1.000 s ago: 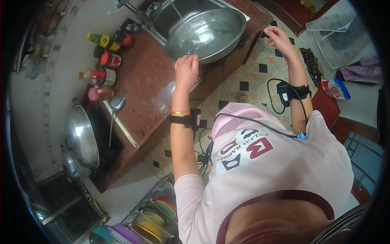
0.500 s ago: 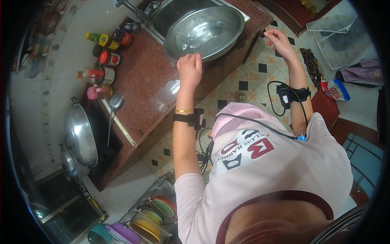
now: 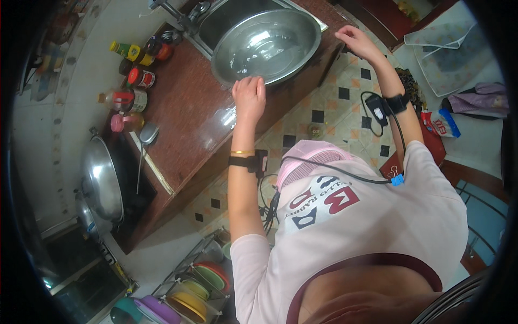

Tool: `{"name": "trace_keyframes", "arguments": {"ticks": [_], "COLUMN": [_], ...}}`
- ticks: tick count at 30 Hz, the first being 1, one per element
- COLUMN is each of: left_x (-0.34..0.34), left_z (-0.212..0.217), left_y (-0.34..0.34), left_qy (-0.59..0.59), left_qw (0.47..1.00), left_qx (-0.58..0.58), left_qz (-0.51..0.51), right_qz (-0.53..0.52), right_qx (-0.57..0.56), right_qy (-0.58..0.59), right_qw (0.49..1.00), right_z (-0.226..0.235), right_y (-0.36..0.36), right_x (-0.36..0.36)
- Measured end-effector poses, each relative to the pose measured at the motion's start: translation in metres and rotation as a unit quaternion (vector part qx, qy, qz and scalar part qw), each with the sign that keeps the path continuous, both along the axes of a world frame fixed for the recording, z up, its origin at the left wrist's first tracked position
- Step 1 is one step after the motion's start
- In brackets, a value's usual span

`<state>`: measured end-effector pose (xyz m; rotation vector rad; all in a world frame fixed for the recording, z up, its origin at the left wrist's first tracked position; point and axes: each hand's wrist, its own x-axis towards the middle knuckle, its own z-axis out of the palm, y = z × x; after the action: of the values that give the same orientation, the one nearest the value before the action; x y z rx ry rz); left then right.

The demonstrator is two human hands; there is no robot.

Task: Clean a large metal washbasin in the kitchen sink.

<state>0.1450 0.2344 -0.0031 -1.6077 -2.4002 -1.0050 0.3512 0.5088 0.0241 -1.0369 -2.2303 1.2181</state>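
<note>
A large metal basin (image 3: 308, 60) with clear liquid in it rests at the front of the sink (image 3: 220, 24), partly over the red-brown counter. My left hand (image 3: 249, 98) is closed at the basin's near-left rim, knuckles up; its fingertips are hidden. Off the basin's right side, past the counter edge, my right hand (image 3: 357, 41) hangs in the air with loosely bent fingers. Nothing shows in it, and it does not touch the basin.
A faucet (image 3: 186, 22) stands behind the sink. Several bottles and jars (image 3: 141, 79) line the wall side of the counter (image 3: 186, 116). A ladle (image 3: 148, 134) lies near a lidded wok (image 3: 102, 175) at left. Below is a rack of coloured bowls (image 3: 189, 306).
My right hand has moved left and farther away, nearer the basin's far right end. The basin looks less tilted, and its liquid has shifted. My left hand stays at the rim.
</note>
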Motion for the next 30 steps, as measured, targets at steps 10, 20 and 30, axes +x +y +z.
{"name": "trace_keyframes", "arguments": {"ticks": [10,20,30], "left_x": [0.009,0.015,-0.018], "left_z": [-0.001,-0.004,0.026], "left_y": [-0.013,-0.004,-0.006], "left_qy": [-0.027,-0.055,-0.093], "left_qw": [0.999,0.995,0.871], "left_qx": [-0.027,0.027,-0.291], "left_qz": [0.024,0.074,0.384], "right_qz": [0.106,0.114,0.094], "right_qx": [0.206,0.259,0.291], "right_qy": [-0.377,-0.397,-0.347], "right_qw": [0.897,0.873,0.887], "right_z": [0.008,-0.009,-0.017], "right_y": [0.049,0.041,0.037], "right_x": [-0.113,-0.127,-0.111]}}
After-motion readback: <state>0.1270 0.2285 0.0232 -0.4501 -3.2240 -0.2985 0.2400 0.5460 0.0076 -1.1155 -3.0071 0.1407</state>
